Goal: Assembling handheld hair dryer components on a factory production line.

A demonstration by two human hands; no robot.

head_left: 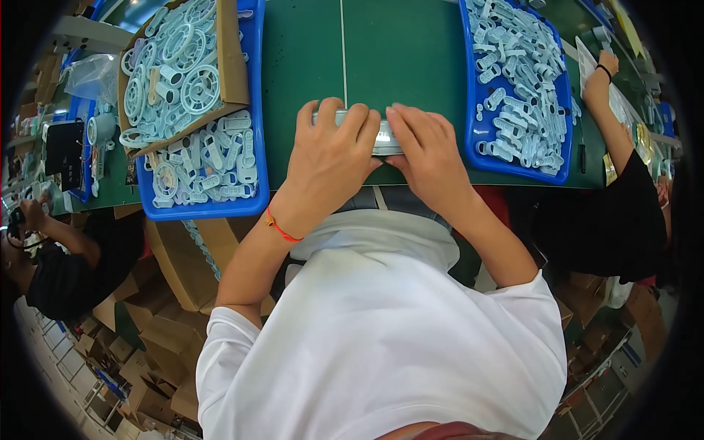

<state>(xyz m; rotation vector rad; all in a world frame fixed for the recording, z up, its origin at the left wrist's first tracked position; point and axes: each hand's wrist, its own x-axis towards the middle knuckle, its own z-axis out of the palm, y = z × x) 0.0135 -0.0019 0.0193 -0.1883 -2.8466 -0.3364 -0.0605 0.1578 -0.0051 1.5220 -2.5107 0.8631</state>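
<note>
Near the table's front edge, my two hands grip one pale blue-white plastic piece (385,139) from both sides. My left hand (330,150), with a red cord on its wrist, bends its fingers over the piece's left part. The fingers of my right hand (434,154) close around its right end, thumb on the near side. Only a smooth middle strip and a bit of the far left edge show; my fingers hide the rest, so its exact kind cannot be made out.
On the left, a blue tray (262,147) of small pale plastic parts carries a cardboard box (233,55) of ring-shaped parts. A second blue tray (480,132) of similar parts stands right. Co-workers sit at both sides; one's arm (614,121) reaches over the green table (400,51).
</note>
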